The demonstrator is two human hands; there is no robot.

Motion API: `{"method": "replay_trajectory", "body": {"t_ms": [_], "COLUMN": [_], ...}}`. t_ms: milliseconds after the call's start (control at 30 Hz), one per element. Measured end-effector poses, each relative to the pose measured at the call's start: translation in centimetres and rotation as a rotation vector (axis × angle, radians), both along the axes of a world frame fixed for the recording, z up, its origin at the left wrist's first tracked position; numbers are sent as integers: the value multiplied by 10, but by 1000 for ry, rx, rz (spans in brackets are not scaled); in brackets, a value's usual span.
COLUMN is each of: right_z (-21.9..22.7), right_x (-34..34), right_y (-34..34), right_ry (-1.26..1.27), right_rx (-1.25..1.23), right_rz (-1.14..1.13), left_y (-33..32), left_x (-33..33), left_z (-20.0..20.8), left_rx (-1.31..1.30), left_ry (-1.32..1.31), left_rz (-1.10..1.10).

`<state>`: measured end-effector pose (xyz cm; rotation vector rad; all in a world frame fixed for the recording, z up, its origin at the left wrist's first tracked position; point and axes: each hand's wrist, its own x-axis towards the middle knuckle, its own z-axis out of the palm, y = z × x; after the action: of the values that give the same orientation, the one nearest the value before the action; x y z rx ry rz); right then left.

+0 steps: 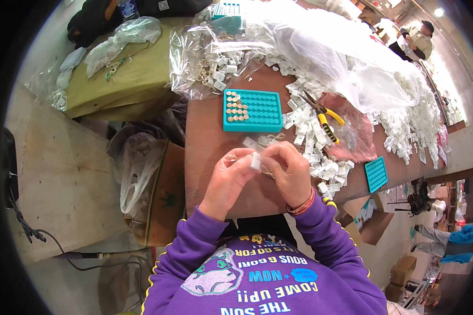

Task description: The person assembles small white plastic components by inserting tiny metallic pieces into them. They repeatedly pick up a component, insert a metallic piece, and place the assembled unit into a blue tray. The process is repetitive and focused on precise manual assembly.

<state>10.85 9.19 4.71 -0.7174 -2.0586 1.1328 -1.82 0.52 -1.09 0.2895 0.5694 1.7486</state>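
Over the near edge of the brown table, my left hand [227, 181] pinches a small white plastic piece [255, 160] between thumb and fingers. Close against it from the right, my right hand [291, 173] has its fingers pressed together; whatever lies in them is hidden. Just beyond my hands stands a teal tray [263, 127] with rows of pockets, its left side partly filled with small round beige discs [237, 111]. A few loose white pieces [250, 142] lie between the tray and my hands.
White plastic pieces [312, 136] spread to the right, with yellow-handled pliers [328, 126] on them. A second teal tray [376, 174] sits at the right edge. Clear plastic bags [347, 58] cover the far side. A cardboard box [165, 191] stands at left. Other people are at far right.
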Motion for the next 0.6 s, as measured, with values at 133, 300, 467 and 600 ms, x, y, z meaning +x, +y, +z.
{"method": "replay_trajectory", "body": {"t_ms": [133, 300, 467, 600], "right_z": [-1, -2, 1, -3], "right_x": [-2, -2, 1, -3], "right_y": [-3, -1, 0, -1], "right_ry": [28, 23, -25, -25], "right_rx": [91, 6, 32, 57], "right_rz": [-49, -40, -9, 12], "left_y": [0, -2, -1, -1], "left_x": [0, 0, 2, 2], "left_z": [-1, 0, 2, 3], "left_rx": [6, 15, -4, -27], "left_ry": [16, -1, 87, 70], "left_rz": [-2, -11, 12, 23]}}
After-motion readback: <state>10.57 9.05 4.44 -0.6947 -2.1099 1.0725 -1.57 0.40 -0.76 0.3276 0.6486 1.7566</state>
